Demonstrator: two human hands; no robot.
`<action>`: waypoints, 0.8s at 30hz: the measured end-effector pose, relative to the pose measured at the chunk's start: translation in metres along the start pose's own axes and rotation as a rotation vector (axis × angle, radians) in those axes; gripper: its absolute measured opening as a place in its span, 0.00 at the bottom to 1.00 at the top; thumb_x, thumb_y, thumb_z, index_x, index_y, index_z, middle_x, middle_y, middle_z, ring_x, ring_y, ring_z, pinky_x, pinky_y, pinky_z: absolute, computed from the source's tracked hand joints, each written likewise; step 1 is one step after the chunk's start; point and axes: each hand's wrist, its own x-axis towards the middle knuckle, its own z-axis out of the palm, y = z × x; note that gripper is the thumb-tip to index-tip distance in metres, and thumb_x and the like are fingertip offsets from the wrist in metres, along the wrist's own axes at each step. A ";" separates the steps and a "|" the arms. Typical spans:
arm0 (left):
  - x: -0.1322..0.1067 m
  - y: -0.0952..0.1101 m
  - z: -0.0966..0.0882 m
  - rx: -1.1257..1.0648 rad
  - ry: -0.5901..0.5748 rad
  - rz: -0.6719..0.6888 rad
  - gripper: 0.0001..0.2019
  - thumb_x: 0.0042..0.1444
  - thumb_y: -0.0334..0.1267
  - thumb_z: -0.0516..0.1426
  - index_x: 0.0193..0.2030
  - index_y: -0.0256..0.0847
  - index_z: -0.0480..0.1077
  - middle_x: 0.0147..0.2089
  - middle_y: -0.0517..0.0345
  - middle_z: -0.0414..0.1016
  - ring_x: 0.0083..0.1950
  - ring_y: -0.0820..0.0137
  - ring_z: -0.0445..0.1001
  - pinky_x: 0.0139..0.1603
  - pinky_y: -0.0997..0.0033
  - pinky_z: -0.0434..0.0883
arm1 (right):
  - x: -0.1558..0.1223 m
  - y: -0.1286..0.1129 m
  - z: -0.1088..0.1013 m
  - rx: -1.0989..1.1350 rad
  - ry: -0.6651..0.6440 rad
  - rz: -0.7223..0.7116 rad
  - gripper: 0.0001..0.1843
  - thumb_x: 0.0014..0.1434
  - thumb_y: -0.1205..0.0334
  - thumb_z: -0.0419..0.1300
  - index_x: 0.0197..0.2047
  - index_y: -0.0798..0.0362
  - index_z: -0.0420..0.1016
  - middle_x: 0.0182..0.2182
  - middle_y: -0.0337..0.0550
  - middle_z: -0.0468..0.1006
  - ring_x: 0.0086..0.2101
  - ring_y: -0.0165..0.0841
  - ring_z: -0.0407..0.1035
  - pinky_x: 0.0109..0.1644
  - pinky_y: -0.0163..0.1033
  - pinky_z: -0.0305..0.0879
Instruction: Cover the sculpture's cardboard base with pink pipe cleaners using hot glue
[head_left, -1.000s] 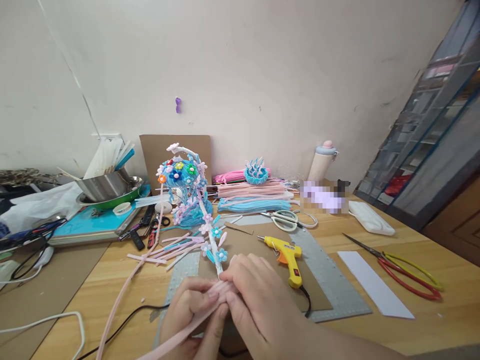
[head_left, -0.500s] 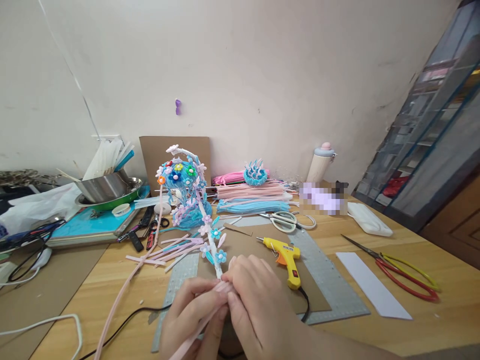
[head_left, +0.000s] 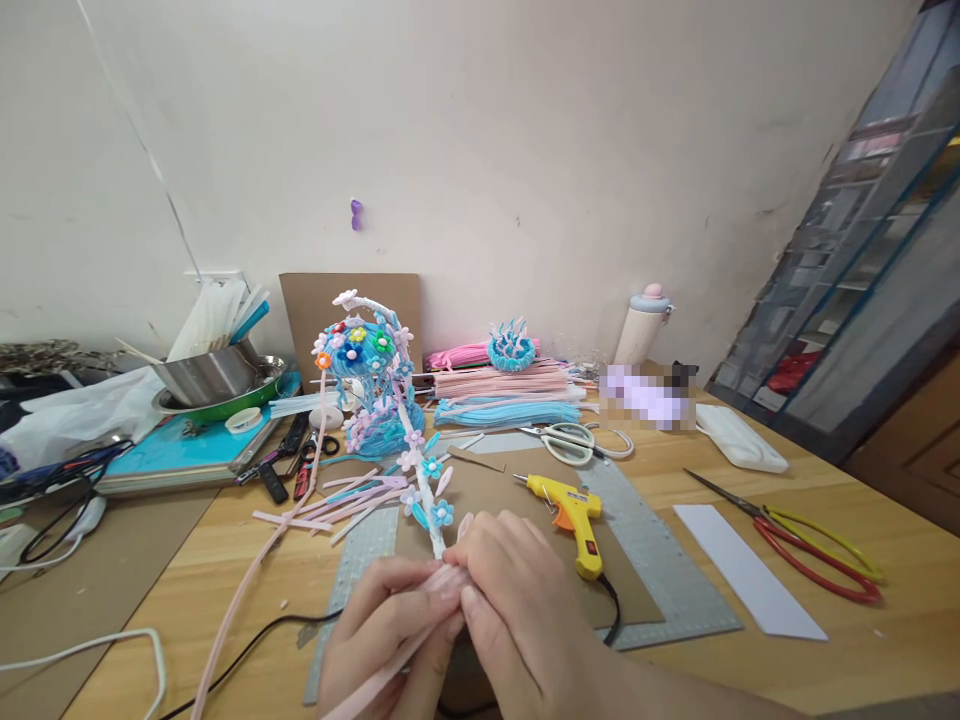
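Observation:
Both hands meet low in the middle of the view, close to my body. My left hand [head_left: 394, 625] pinches a pale pink pipe cleaner strip [head_left: 401, 655] whose tail runs down toward the bottom edge. My right hand [head_left: 517, 605] is closed over the same place, fingers curled, covering much of what is held. Out of the grip rises a white-wrapped stem [head_left: 427, 495], dotted with small blue and lilac pipe cleaner flowers [head_left: 431, 467]. It leads up to a blue domed piece [head_left: 356, 345] covered in colourful flowers.
A yellow glue gun [head_left: 566, 515] lies on cardboard over a grey cutting mat [head_left: 675, 600]. Red-and-yellow-handled scissors [head_left: 814, 555] and a white strip [head_left: 750, 570] lie at right. Pipe cleaner bundles [head_left: 506, 412] are stacked behind. A long pink strand [head_left: 247, 580] and a black cord cross the left side.
Both hands stay at the same spot on the stem. The fingers and the pink strip have shifted only slightly.

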 end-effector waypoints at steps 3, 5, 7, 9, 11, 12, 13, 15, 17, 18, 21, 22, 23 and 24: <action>0.001 0.002 0.001 0.003 -0.007 -0.030 0.11 0.61 0.26 0.61 0.46 0.46 0.76 0.44 0.61 0.75 0.41 0.75 0.80 0.41 0.81 0.79 | 0.000 0.001 0.000 0.004 0.012 0.018 0.10 0.67 0.69 0.45 0.40 0.51 0.66 0.33 0.40 0.70 0.33 0.37 0.61 0.37 0.43 0.51; 0.001 0.003 0.002 0.001 0.004 -0.048 0.10 0.61 0.26 0.60 0.44 0.46 0.75 0.43 0.61 0.76 0.41 0.76 0.80 0.41 0.81 0.78 | 0.000 0.001 0.001 0.008 0.019 0.029 0.10 0.67 0.69 0.45 0.40 0.50 0.65 0.33 0.40 0.70 0.33 0.38 0.61 0.37 0.43 0.52; 0.001 0.004 0.002 0.000 0.015 -0.063 0.09 0.60 0.26 0.60 0.42 0.46 0.75 0.42 0.62 0.76 0.40 0.76 0.80 0.41 0.81 0.78 | -0.001 0.001 0.002 0.014 0.027 0.031 0.10 0.67 0.69 0.45 0.40 0.50 0.66 0.33 0.40 0.71 0.33 0.38 0.62 0.37 0.43 0.52; 0.001 0.005 0.002 0.005 0.016 -0.074 0.09 0.60 0.26 0.60 0.40 0.46 0.74 0.41 0.62 0.77 0.40 0.76 0.80 0.40 0.80 0.77 | -0.002 0.000 0.003 0.020 0.039 0.033 0.10 0.67 0.69 0.46 0.41 0.50 0.66 0.33 0.40 0.71 0.33 0.38 0.62 0.37 0.43 0.53; 0.002 0.005 0.002 0.007 0.010 -0.083 0.08 0.60 0.26 0.60 0.40 0.46 0.74 0.40 0.62 0.77 0.39 0.75 0.80 0.39 0.80 0.77 | -0.003 -0.001 0.003 0.021 0.052 0.042 0.10 0.67 0.70 0.46 0.41 0.50 0.67 0.33 0.40 0.71 0.33 0.38 0.62 0.37 0.43 0.53; 0.002 0.005 0.002 0.006 0.006 -0.089 0.08 0.60 0.26 0.60 0.39 0.46 0.74 0.40 0.62 0.77 0.38 0.75 0.80 0.39 0.80 0.77 | -0.003 -0.002 0.003 0.021 0.056 0.045 0.10 0.67 0.70 0.46 0.42 0.50 0.67 0.33 0.40 0.71 0.34 0.38 0.62 0.37 0.43 0.53; 0.003 0.006 0.002 0.006 0.004 -0.095 0.08 0.60 0.26 0.61 0.38 0.46 0.74 0.40 0.62 0.77 0.38 0.75 0.80 0.39 0.80 0.77 | -0.003 -0.002 0.003 0.021 0.056 0.047 0.10 0.67 0.70 0.46 0.42 0.50 0.67 0.33 0.40 0.72 0.34 0.38 0.63 0.37 0.43 0.53; 0.003 0.006 0.002 0.006 0.004 -0.099 0.08 0.59 0.25 0.61 0.38 0.45 0.74 0.40 0.61 0.77 0.38 0.75 0.80 0.39 0.80 0.77 | -0.002 -0.002 0.002 0.017 0.054 0.044 0.10 0.68 0.70 0.46 0.42 0.50 0.67 0.33 0.40 0.72 0.34 0.38 0.63 0.37 0.43 0.54; 0.003 0.006 0.002 0.007 0.010 -0.096 0.08 0.59 0.25 0.61 0.37 0.45 0.74 0.39 0.61 0.77 0.37 0.75 0.80 0.39 0.79 0.77 | -0.001 -0.002 0.001 0.013 0.053 0.038 0.10 0.67 0.70 0.46 0.42 0.51 0.67 0.33 0.41 0.72 0.34 0.38 0.63 0.37 0.43 0.54; 0.003 0.006 0.002 0.008 0.013 -0.097 0.08 0.59 0.25 0.61 0.37 0.45 0.74 0.39 0.61 0.77 0.37 0.75 0.80 0.38 0.80 0.77 | -0.001 -0.001 0.001 0.009 0.052 0.032 0.10 0.67 0.70 0.46 0.42 0.51 0.67 0.33 0.41 0.72 0.34 0.38 0.63 0.37 0.43 0.54; 0.000 0.006 0.000 0.013 0.022 -0.093 0.08 0.58 0.25 0.61 0.36 0.45 0.74 0.38 0.61 0.77 0.37 0.74 0.80 0.38 0.80 0.77 | -0.001 0.000 0.002 -0.014 0.051 0.010 0.10 0.67 0.69 0.46 0.42 0.51 0.67 0.33 0.42 0.73 0.33 0.39 0.64 0.37 0.43 0.55; -0.001 0.006 0.000 0.016 0.030 -0.088 0.08 0.58 0.26 0.62 0.36 0.45 0.74 0.38 0.60 0.77 0.37 0.74 0.80 0.38 0.80 0.77 | -0.001 0.000 0.003 -0.025 0.055 0.001 0.10 0.67 0.69 0.46 0.42 0.51 0.67 0.33 0.42 0.73 0.33 0.39 0.64 0.36 0.43 0.55; -0.001 0.005 0.000 0.019 0.037 -0.083 0.08 0.58 0.26 0.62 0.36 0.45 0.74 0.38 0.60 0.77 0.37 0.73 0.80 0.38 0.79 0.77 | -0.001 0.000 0.004 -0.036 0.060 -0.009 0.10 0.67 0.69 0.46 0.42 0.51 0.67 0.33 0.42 0.73 0.32 0.39 0.64 0.36 0.43 0.55; -0.002 0.005 -0.001 0.023 0.045 -0.080 0.08 0.58 0.26 0.62 0.36 0.44 0.74 0.38 0.60 0.77 0.37 0.73 0.80 0.37 0.79 0.78 | -0.001 0.001 0.005 -0.043 0.068 -0.020 0.10 0.67 0.68 0.46 0.43 0.51 0.68 0.33 0.43 0.74 0.32 0.39 0.64 0.36 0.44 0.56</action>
